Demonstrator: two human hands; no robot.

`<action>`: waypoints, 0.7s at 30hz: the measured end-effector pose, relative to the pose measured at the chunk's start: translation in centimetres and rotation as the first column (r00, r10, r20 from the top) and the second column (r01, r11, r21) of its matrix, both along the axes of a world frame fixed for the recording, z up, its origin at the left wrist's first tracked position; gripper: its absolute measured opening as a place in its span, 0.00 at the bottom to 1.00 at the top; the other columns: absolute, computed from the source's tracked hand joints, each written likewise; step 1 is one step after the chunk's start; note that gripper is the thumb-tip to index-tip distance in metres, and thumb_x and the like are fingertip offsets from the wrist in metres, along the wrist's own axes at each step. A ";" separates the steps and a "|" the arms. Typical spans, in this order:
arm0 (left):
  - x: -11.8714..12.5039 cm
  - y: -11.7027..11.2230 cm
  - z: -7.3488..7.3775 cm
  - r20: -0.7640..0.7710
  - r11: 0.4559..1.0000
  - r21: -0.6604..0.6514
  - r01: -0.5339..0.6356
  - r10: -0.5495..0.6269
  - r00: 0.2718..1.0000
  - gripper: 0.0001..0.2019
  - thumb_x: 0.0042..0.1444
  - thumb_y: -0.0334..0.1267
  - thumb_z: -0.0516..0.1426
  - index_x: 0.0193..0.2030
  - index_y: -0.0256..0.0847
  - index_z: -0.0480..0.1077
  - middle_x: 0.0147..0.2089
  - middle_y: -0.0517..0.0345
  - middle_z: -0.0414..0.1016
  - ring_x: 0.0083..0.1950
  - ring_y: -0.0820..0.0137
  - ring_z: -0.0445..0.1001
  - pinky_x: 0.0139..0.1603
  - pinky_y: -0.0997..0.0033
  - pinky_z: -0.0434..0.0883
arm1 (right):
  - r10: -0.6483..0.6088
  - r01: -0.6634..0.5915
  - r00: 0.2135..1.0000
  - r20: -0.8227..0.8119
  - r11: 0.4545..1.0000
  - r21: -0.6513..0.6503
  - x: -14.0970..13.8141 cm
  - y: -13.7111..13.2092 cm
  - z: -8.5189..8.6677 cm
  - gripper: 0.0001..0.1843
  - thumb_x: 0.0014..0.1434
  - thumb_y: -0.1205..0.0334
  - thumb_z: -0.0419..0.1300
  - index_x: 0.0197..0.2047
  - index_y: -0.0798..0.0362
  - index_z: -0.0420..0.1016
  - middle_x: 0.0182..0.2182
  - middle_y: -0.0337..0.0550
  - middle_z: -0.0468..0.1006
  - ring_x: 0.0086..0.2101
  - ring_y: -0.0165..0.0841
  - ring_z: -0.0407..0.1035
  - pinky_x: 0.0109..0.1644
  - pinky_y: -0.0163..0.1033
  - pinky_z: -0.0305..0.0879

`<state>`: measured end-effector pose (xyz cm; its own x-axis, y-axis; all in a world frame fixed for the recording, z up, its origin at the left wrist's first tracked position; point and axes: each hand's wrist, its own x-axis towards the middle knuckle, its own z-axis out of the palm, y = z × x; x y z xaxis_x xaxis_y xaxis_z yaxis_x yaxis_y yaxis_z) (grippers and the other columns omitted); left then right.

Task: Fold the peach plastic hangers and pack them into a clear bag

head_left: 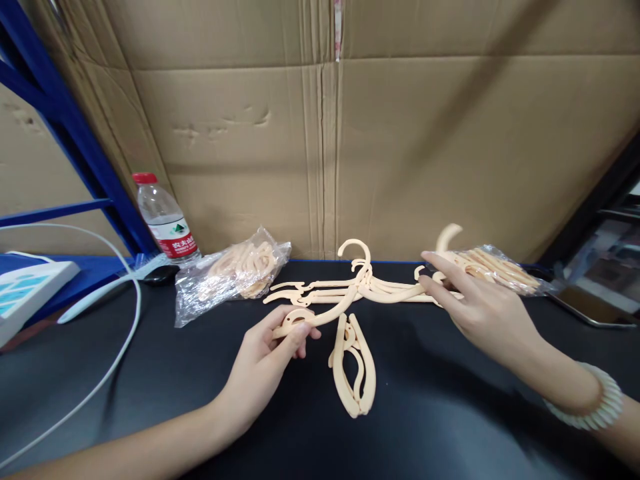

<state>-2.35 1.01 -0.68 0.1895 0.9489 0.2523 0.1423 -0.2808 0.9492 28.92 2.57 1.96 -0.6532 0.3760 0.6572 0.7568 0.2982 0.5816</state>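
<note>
My left hand point(270, 350) is closed in a pinch on the left end of a cream plastic hanger point(350, 293), which lies on the black table point(150, 373). My right hand point(475, 303) rests with fingers stretched out on the right arm of the stacked hangers point(400, 290), beside a clear bag of hangers point(495, 267). A folded hanger point(355, 367) lies on the table between my hands.
A second clear bag of hanger parts point(235, 273) lies at the left, with a water bottle point(165, 223) behind it. A white cable point(120, 333) curves over the table's left side. Cardboard point(320, 133) forms the back wall. A blue rack point(65, 127) stands at the left.
</note>
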 end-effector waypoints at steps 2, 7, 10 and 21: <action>-0.1 0.1 -0.2 -0.006 1.000 -0.006 -0.005 0.005 1.000 0.09 0.62 0.42 0.56 0.38 0.38 0.70 0.33 0.59 0.74 0.28 0.75 0.65 0.32 0.75 0.64 | 0.043 -0.045 0.999 -0.029 0.997 -0.065 0.1 0.1 -0.3 0.17 0.62 0.81 0.47 0.44 0.62 0.75 0.55 0.66 0.70 0.41 0.48 0.75 0.37 0.46 0.70; -0.1 0.2 -0.3 0.000 0.999 -0.027 -0.029 0.029 1.000 0.10 0.62 0.43 0.56 0.37 0.38 0.70 0.33 0.59 0.74 0.28 0.75 0.64 0.32 0.74 0.63 | 0.219 -0.318 0.917 -0.333 0.906 -0.279 0.0 0.5 -1.7 0.20 0.63 0.79 0.48 0.53 0.58 0.72 0.59 0.61 0.66 0.46 0.43 0.73 0.44 0.46 0.73; 0.0 0.2 -0.1 -0.001 0.999 -0.024 -0.028 0.028 1.000 0.10 0.62 0.43 0.55 0.38 0.38 0.69 0.33 0.59 0.73 0.28 0.74 0.64 0.32 0.73 0.63 | 0.246 -0.440 0.821 -0.515 0.848 -0.296 -0.4 0.4 -1.8 0.18 0.64 0.77 0.50 0.53 0.53 0.72 0.55 0.53 0.71 0.48 0.39 0.72 0.50 0.44 0.72; 0.0 -0.1 0.8 0.001 0.994 -0.066 -0.091 0.091 0.996 0.09 0.55 0.44 0.61 0.35 0.39 0.74 0.28 0.59 0.73 0.29 0.72 0.67 0.32 0.75 0.65 | -0.204 -0.823 0.275 -0.939 0.456 -0.340 -0.3 0.6 -0.8 0.09 0.56 0.57 0.66 0.41 0.47 0.81 0.48 0.45 0.78 0.51 0.41 0.71 0.54 0.43 0.71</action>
<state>-2.40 0.96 0.12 0.1008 0.9767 0.1894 0.1605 -0.2038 0.9658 28.63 3.19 1.12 -0.1622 0.8740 0.4581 0.2524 0.4856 -0.8370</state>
